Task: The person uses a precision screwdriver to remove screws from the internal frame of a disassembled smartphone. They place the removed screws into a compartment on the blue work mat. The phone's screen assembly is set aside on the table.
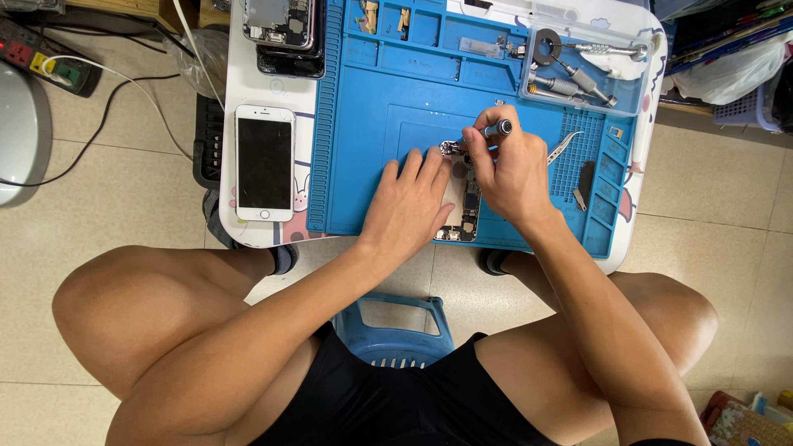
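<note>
Blue plastic stool (pixel 395 330) stands on tiled floor (pixel 727 190) nearest the viewer. Beyond it, a blue silicone repair mat (pixel 396 99) covers the small white table (pixel 239 83). Left hand (pixel 406 206) lies flat, fingers spread, pressing the opened phone (pixel 464 206) at the mat's near edge. Right hand (pixel 510 169) pinches a metal screwdriver (pixel 483 136) over it. White smartphone (pixel 264 162) lies left; clear tool tray (pixel 578 66) farthest.

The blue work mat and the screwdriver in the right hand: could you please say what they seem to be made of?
The blue work mat looks like matte silicone or rubber, with moulded compartments and no glare. The screwdriver, held in the right hand, looks like metal: a silvery, shiny handle.
</note>
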